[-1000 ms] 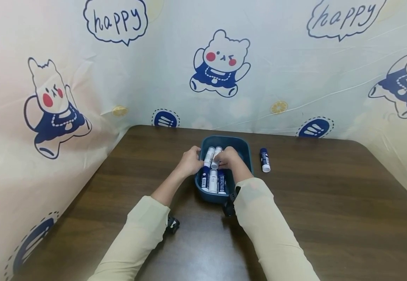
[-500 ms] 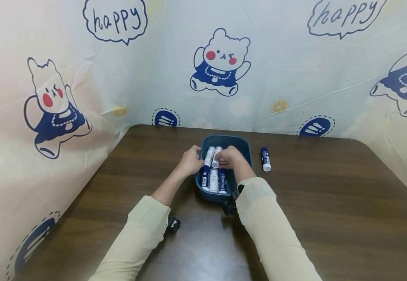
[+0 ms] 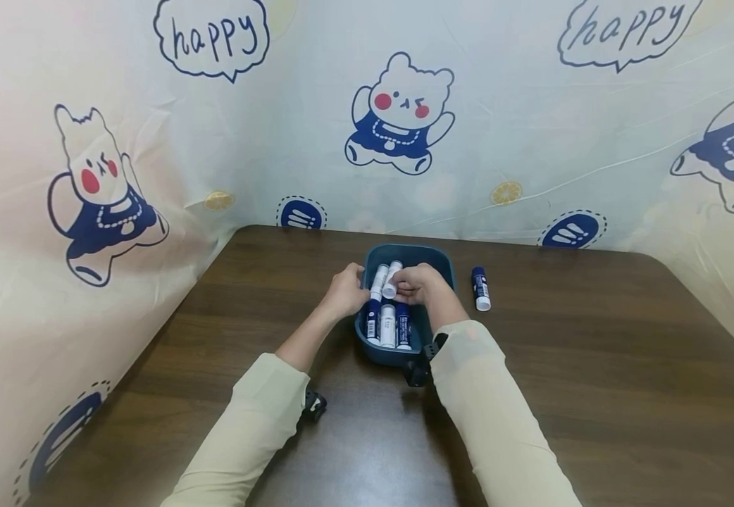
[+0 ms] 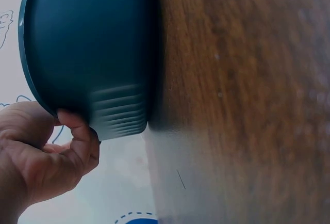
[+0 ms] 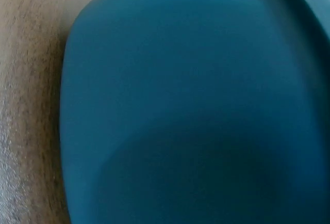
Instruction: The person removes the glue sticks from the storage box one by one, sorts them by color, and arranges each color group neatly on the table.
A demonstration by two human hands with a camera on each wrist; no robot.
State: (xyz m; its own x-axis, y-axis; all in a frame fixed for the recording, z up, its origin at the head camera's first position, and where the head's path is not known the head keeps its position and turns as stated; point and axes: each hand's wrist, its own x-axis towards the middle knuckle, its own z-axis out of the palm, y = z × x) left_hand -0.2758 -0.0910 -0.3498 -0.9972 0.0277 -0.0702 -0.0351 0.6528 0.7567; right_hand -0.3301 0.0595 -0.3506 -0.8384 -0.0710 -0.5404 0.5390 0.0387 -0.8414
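Note:
A dark teal bin stands on the table with several glue sticks inside. My left hand grips its left rim; in the left wrist view the fingers of the left hand curl at the edge of the bin. Inside, my right hand pinches a white glue stick, which lies at a slant. Beside it is another white glue stick. The near row has a blue glue stick, a white one and another blue one. Only the bin's wall fills the right wrist view.
One blue glue stick with a white end lies on the brown table, right of the bin. A patterned cloth hangs behind and beside the table.
My right hand has drawn slightly up and to the right, and the near end of the pinched glue stick has come away from the near row. The left hand stays on the rim.

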